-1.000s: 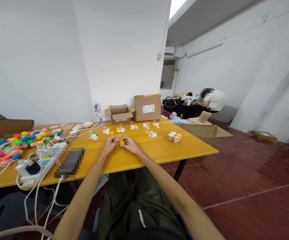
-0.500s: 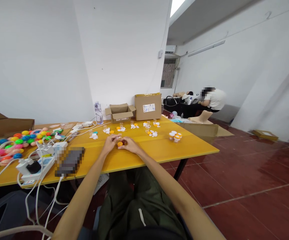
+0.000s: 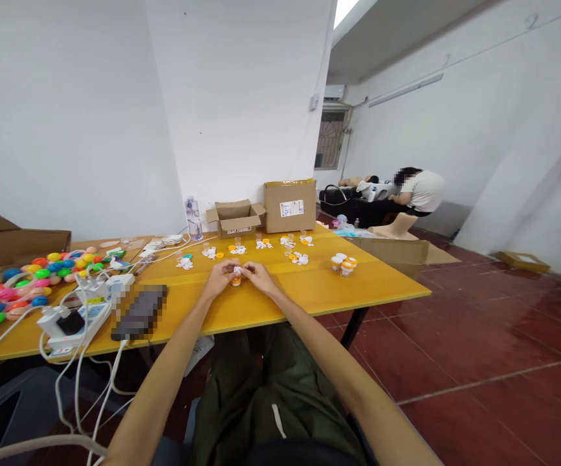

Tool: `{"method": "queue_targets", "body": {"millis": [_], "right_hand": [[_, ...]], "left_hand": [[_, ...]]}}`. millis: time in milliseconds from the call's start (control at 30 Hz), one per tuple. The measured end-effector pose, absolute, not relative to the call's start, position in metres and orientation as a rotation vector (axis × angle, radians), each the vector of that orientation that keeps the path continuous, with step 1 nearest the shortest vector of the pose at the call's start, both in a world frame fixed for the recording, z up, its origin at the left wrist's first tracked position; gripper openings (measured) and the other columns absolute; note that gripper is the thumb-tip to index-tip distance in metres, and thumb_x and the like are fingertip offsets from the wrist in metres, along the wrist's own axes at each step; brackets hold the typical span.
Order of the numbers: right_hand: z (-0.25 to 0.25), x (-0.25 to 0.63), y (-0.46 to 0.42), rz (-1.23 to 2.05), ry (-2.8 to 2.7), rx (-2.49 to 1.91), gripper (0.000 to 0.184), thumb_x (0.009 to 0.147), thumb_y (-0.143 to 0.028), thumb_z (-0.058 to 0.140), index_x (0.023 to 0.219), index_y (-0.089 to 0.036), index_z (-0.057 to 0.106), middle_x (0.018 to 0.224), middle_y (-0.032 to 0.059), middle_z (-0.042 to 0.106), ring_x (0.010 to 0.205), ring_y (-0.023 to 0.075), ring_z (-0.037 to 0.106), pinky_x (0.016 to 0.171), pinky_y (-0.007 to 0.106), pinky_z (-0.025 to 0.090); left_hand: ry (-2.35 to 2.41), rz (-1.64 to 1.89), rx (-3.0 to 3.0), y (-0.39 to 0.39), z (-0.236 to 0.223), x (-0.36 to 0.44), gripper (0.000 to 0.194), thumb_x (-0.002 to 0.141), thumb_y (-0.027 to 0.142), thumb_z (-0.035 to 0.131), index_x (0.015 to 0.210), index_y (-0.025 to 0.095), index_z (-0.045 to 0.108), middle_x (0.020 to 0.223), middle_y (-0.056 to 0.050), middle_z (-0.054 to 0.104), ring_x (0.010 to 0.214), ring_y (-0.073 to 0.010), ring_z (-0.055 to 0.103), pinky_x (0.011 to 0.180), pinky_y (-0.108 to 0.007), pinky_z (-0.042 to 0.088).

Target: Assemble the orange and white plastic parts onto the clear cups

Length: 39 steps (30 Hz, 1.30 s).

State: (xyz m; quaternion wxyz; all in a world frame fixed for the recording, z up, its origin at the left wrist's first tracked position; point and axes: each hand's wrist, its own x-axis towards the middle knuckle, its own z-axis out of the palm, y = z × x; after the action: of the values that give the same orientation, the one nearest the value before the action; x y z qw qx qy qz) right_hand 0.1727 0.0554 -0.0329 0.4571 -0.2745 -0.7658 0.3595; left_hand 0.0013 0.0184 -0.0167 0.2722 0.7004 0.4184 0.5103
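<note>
At the middle of the table, a small clear cup with an orange part [image 3: 235, 281] stands between my hands. Just above it is a small white plastic part [image 3: 237, 270], pinched at the fingertips. My left hand [image 3: 220, 276] closes on this part from the left, and my right hand [image 3: 259, 277] meets it from the right; fingers partly hide it. Beyond them lie several little heaps of white and orange parts [image 3: 300, 259] with clear cups. One heap [image 3: 184, 262] has a teal piece. Off to the right stand several filled cups with orange and white tops [image 3: 344, 264].
Left of my arms are a dark phone [image 3: 139, 312], a power strip [image 3: 83, 323] with white cables, and colourful plastic balls [image 3: 22, 285]. Cardboard boxes [image 3: 290, 207] and a water bottle [image 3: 193, 219] stand along the wall. Another person [image 3: 423, 191] sits far right.
The orange piece that faced me between my hands now shows in the upright cup. My fingers have come together above it on the white part. The view has shifted slightly.
</note>
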Motion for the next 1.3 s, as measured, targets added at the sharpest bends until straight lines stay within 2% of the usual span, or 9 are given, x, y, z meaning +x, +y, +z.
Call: {"method": "queue_targets", "body": {"millis": [100, 367, 1000, 1300], "right_hand": [[-0.034, 0.172, 0.057, 0.907, -1.859, -0.676, 0.021, 0.085, -0.04, 0.063, 0.076, -0.021, 0.064, 0.076, 0.0001, 0.067, 0.075, 0.0174, 0.06, 0.073, 0.029, 0.049], [-0.035, 0.172, 0.057, 0.919, -1.85, -0.69, 0.021, 0.086, -0.041, 0.061, 0.079, -0.021, 0.063, 0.079, 0.0004, 0.067, 0.077, 0.0175, 0.06, 0.074, 0.029, 0.049], [-0.039, 0.172, 0.06, 0.857, -1.925, -0.737, 0.039, 0.097, -0.043, 0.047, 0.064, -0.023, 0.051, 0.063, -0.0017, 0.055, 0.064, 0.0158, 0.05, 0.064, 0.027, 0.041], [-0.04, 0.172, 0.062, 0.862, -1.924, -0.727, 0.039, 0.097, -0.042, 0.046, 0.063, -0.023, 0.052, 0.063, -0.0013, 0.056, 0.064, 0.0165, 0.05, 0.064, 0.027, 0.041]], "left_hand": [[1.122, 1.371, 1.845, 0.019, -0.018, 0.002, 0.03, 0.072, 0.037, 0.077, 0.096, 0.018, 0.074, 0.105, -0.009, 0.077, 0.096, -0.0232, 0.072, 0.09, -0.039, 0.059], [1.129, 1.374, 1.789, 0.016, -0.015, 0.002, 0.03, 0.071, 0.038, 0.078, 0.092, 0.018, 0.075, 0.092, -0.007, 0.078, 0.087, -0.0218, 0.072, 0.086, -0.038, 0.059], [1.097, 1.381, 1.786, 0.008, -0.005, 0.006, 0.019, 0.066, 0.033, 0.079, 0.079, 0.02, 0.077, 0.081, -0.003, 0.077, 0.078, -0.0195, 0.069, 0.081, -0.034, 0.057], [1.087, 1.341, 1.778, 0.01, -0.006, 0.004, 0.023, 0.067, 0.034, 0.079, 0.085, 0.019, 0.08, 0.09, -0.006, 0.079, 0.085, -0.0218, 0.071, 0.085, -0.036, 0.056]]}}
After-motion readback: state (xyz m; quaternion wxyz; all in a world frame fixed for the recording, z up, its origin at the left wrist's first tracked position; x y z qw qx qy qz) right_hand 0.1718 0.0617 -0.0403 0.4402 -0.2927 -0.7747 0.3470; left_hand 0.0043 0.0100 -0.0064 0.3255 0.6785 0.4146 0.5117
